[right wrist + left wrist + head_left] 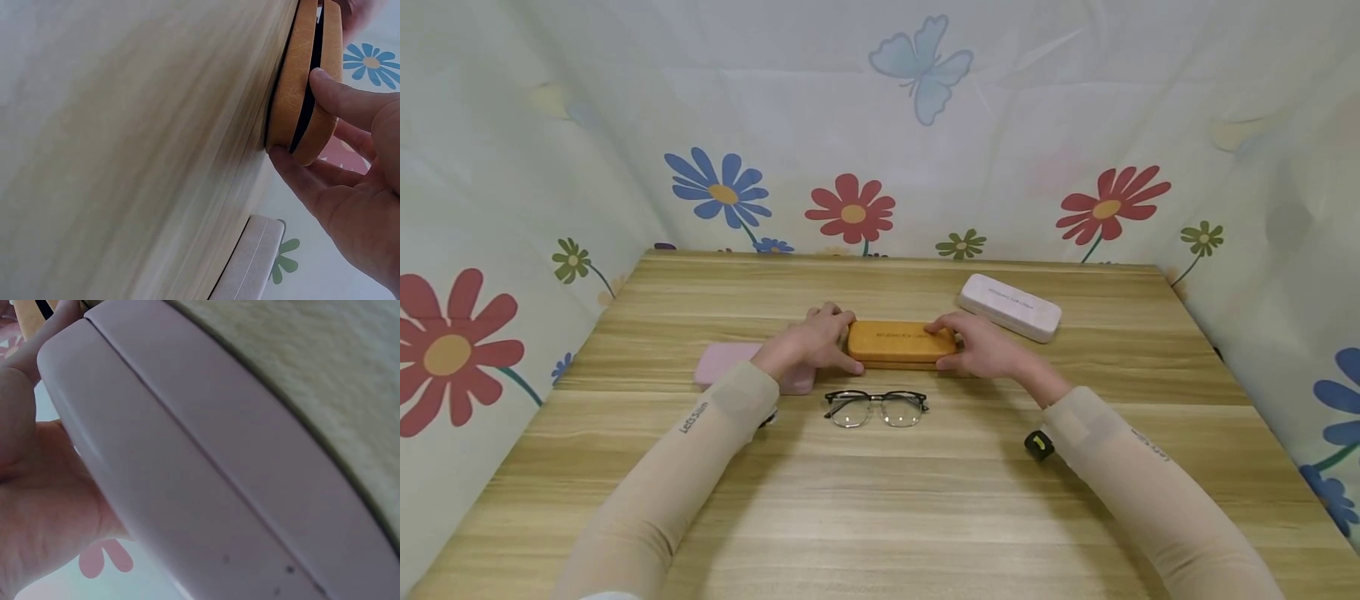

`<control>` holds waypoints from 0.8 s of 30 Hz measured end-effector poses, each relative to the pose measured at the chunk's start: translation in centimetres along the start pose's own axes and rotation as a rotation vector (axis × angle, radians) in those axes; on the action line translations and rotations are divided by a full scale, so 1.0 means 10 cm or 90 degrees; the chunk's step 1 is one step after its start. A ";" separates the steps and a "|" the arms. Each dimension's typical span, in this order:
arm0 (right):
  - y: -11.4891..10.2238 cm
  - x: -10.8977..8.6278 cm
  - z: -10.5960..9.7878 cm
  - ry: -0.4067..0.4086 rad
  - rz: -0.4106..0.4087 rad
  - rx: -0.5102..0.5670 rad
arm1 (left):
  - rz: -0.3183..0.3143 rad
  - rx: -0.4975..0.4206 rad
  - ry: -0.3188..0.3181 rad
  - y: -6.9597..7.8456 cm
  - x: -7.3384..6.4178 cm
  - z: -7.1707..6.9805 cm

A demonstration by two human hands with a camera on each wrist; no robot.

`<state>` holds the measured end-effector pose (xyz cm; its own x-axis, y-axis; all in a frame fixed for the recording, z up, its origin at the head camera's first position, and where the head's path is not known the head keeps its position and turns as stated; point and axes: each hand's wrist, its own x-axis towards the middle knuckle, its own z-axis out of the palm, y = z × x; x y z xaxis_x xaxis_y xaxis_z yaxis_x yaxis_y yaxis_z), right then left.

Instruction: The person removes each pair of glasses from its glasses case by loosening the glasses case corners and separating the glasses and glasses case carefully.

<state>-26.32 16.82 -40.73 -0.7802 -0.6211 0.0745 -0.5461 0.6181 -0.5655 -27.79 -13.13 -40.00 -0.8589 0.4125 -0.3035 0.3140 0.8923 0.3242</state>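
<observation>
orange case (901, 343) is held at both ends by left hand (818, 338) and right hand (991, 348), lid (333, 50) best worked evenly imo

A pale case (1010, 307) lies slantwise on the wood-grained tabletop (887, 508), near its far edge; a pink case (724, 360) lies nearer and to the left. Behind, a white sheet (805, 92) bears coloured flowers (852, 214) and a light-blue butterfly (922, 67).
</observation>
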 end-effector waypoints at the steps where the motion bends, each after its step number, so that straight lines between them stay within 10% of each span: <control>1: 0.00 0.00 0.00 -0.002 0.001 0.000 | -0.002 -0.001 -0.001 0.00 0.00 0.00; 24: 0.03 0.01 -0.02 -0.028 -0.008 0.006 | 0.006 -0.038 0.008 -0.04 0.00 0.02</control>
<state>-26.65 17.03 -40.75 -0.7586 -0.6500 0.0459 -0.5532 0.6051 -0.5726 -27.83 -13.45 -40.28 -0.8612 0.4186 -0.2882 0.2982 0.8754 0.3806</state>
